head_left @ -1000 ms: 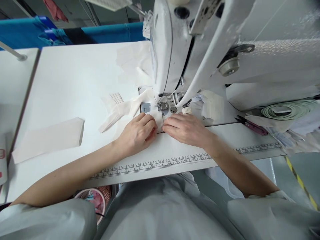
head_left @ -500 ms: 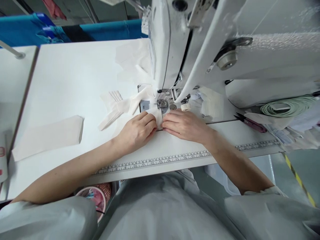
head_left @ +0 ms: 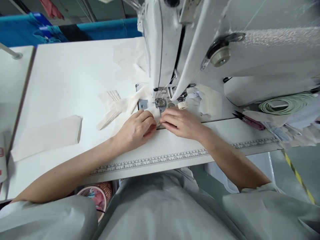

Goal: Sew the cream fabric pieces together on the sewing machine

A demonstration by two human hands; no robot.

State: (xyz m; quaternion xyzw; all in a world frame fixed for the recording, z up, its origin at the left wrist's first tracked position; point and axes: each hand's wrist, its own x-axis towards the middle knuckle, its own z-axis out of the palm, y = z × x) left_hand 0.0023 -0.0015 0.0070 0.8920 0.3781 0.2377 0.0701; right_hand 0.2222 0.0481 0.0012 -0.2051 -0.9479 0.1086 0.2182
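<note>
You are in a sewing workshop, or a room of a garment factory. This is shown by the big white metal sewing machine (head_left: 160,50), which stands on a smooth white work table (head_left: 62,73). Along the table's front edge, nearer to you than the machine, there is a printed black-number ruler (head_left: 150,162). To the right of the machine lie a pale green coil of cord (head_left: 287,104) and dark-bladed thread snips (head_left: 250,120). To its left are flat cream fabric pieces (head_left: 47,137).
</note>
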